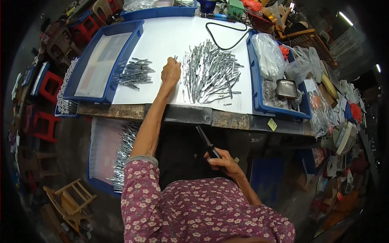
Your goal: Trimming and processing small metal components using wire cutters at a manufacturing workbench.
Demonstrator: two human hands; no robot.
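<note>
The right hand (pixel 223 163) is closed around a slender dark tool (pixel 206 139), its kind unclear, on the near side of the table (pixel 162 36). The left hand (pixel 171 73), fingers curled beside a metal piece (pixel 175 58), hides its fingertips, so its grip cannot be determined. A larger pile of metal strips (pixel 208 73) lies to its right, a smaller pile (pixel 137 73) to its left.

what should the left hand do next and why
Probably draw one piece from the left side of the large metal pile: the left hand is right beside it, while the right hand holds a dark tool away from the pile.
</note>
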